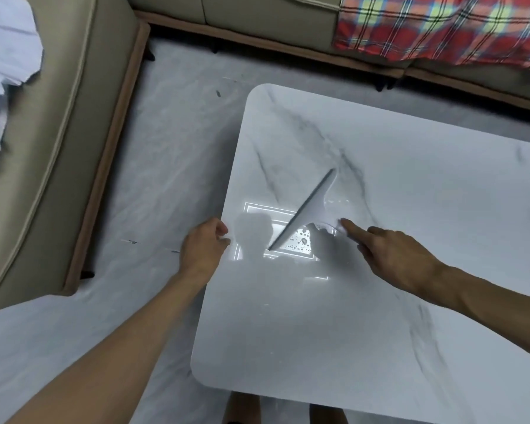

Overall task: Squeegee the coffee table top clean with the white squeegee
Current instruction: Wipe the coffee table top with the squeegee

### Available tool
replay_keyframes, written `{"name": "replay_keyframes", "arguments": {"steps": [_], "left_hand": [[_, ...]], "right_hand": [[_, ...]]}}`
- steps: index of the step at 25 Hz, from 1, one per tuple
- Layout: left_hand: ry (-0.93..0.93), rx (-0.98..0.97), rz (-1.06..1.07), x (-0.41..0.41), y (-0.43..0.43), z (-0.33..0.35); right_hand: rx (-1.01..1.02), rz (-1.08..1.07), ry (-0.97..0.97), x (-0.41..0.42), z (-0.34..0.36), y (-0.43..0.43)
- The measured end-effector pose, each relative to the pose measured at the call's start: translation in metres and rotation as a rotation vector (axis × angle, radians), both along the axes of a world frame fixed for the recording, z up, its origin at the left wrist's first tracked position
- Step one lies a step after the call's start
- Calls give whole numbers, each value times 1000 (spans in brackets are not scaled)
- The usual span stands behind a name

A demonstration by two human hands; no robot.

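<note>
Coffee table (410,194), white marble-look top: white squeegee (307,209) stands on its left half, blade running diagonally, water droplets (301,241) just beside the blade's near end. Right hand (392,255), over the table's middle: curled about the squeegee's handle with the forefinger stretched along it, the handle hard to make out against the top. Left hand (203,249), at the table's left edge: fingers loosely curled, holding nothing; beige sofa (273,22) with plaid blanket (441,26) beyond the table's far side.

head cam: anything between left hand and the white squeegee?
No object. Head view shows only bare coffee table top between left hand and white squeegee, carrying a shadow and light reflection.
</note>
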State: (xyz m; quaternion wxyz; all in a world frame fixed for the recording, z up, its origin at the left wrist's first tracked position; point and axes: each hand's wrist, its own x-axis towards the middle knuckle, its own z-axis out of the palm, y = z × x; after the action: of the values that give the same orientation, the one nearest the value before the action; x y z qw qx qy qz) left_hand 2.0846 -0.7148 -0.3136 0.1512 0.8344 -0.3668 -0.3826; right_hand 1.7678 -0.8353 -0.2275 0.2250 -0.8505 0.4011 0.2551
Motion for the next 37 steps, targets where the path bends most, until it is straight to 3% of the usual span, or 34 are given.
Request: {"name": "replay_keyframes", "arguments": {"steps": [4, 6, 11, 14, 16, 20, 26, 32, 35, 37], "left_hand": [[29, 27, -1, -1, 2, 8], [23, 27, 22, -3, 7, 7], [20, 37, 168, -2, 18, 0], [34, 52, 215, 0, 22, -2], [39, 53, 231, 2, 26, -1], [105, 52, 264, 2, 32, 1], [163, 193, 197, -1, 39, 2], [270, 293, 36, -11, 50, 7], [243, 250, 64, -6, 61, 13], [192, 197, 142, 3, 69, 15]], "right_hand": [[1, 71, 158, -36, 24, 4], [-1, 20, 122, -33, 31, -6], [-127, -321, -169, 64, 4, -88], [-71, -627, -188, 132, -21, -122], [-81, -683, -162, 159, -35, -122], [-139, -466, -193, 156, -34, -75], [38, -1, -163, 70, -23, 21], [-13, 135, -26, -18, 1, 30], [-56, 154, 18, -35, 14, 31], [-84, 218, -69, -22, 19, 39]]}}
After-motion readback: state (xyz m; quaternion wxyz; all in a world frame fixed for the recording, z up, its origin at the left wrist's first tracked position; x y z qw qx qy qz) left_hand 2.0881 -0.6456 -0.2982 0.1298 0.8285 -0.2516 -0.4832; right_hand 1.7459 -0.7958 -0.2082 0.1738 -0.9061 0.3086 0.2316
